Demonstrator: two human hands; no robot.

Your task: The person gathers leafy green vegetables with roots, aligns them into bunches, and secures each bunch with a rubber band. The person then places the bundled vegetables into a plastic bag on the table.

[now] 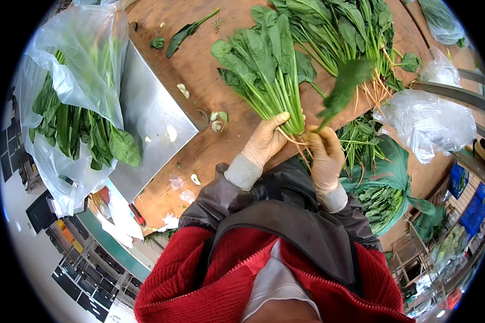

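Note:
My left hand [265,142], in a pale glove, is closed round the lower stems of a spinach bunch [269,81]. The leaves fan out away from me over the table, and thin orange roots [302,149] stick out toward me below the grip. Right beside it, my gloved right hand [327,157] pinches a single spinach leaf [345,91] by its stem; the blade is smeared by motion. Beyond lies a larger heap of spinach [355,32], its long roots pointing toward me.
A clear plastic bag [86,48] with spinach lies on a metal sheet [151,102] at left. Leaf scraps and a loose leaf [188,35] dot the wooden table [210,91]. To my right are a green net sack [396,183] of greens and crumpled plastic bags [428,121] beside metal bars.

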